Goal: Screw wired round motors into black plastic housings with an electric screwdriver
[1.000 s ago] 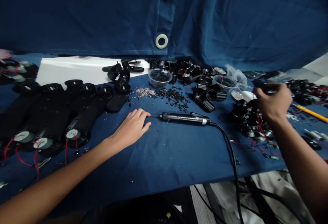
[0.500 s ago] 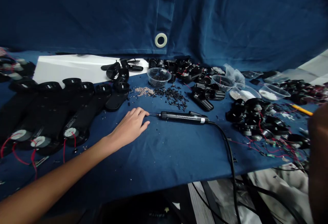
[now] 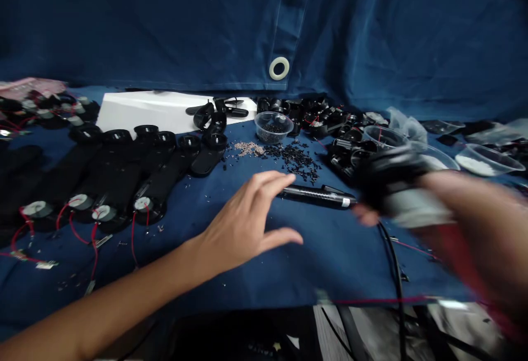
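We see a black power screwdriver (image 3: 315, 196) lying sideways on the worktop (image 3: 322, 264), white-labelled near its corded end, its tip hidden behind our left hand (image 3: 249, 218); in our right hand (image 3: 449, 187) we hold a black part (image 3: 385, 176), badly blurred, pale grey underneath

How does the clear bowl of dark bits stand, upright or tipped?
Upright: the clear bowl sits on the blue cloth, rim facing up, with dark bits low inside.

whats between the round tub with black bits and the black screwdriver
The head view shows loose black pieces scattered on blue cloth between the round tub and the black screwdriver.
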{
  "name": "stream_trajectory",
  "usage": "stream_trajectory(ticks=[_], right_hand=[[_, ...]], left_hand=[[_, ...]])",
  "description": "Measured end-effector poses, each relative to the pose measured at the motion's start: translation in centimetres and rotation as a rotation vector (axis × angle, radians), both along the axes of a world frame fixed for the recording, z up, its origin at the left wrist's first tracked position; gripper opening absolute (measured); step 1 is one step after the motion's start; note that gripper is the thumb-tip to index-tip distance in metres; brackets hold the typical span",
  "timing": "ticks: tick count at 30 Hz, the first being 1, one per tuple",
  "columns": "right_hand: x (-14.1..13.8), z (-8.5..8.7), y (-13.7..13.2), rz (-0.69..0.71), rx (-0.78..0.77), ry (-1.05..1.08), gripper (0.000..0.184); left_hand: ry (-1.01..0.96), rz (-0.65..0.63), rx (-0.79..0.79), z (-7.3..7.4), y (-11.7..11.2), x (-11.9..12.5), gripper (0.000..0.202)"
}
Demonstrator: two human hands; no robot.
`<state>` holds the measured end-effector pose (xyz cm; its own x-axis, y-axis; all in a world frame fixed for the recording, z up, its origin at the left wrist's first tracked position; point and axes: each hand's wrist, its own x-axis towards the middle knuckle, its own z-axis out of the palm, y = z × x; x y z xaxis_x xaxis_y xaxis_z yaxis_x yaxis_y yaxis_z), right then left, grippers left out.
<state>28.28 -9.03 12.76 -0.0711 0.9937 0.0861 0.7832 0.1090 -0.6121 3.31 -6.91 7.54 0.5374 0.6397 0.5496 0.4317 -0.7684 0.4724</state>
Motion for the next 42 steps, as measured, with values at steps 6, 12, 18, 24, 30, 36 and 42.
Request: stream_trajectory(ticks=[6, 12, 18, 24, 30, 36, 42], right_hand=[[-7.3, -4.7, 0.9, 0.260, -0.743, 0.677, 0.042], [-4.4, -7.6, 4.2, 0.238, -0.116, 0.138, 0.043], [-1.1, -9.5, 5.9, 0.267, 0.291, -0.758, 0.034], [0.5, -9.4, 5.3, 0.270, 0.260, -0.800, 0.036], [1.8, -7.6, 8.4, 0.244, 0.144, -0.506, 0.034], [0.7, -9.0, 14.4, 0.289, 0.122, -0.480, 0.017], [1.0, -10.5, 15.4, 0.265, 0.135, -0.458, 0.007]], left_hand=[[0.100, -0.017, -0.134, -1.9, -1.6, 0.1, 0.053], [0.109, 0.178, -0.294, -4.6, -0.6, -1.3, 0.044], [0.100, -0.087, -0.336, -3.1, -0.3, 0.5, 0.037], [0.235, -0.163, -0.298, -4.4, 1.0, 1.2, 0.037], [0.257, -0.008, -0.226, -5.9, 2.2, 0.6, 0.045], [0.156, 0.083, -0.308, -6.2, 2.5, 0.9, 0.049], [0.097, 0.070, -0.321, -6.6, 2.6, 0.4, 0.040]])
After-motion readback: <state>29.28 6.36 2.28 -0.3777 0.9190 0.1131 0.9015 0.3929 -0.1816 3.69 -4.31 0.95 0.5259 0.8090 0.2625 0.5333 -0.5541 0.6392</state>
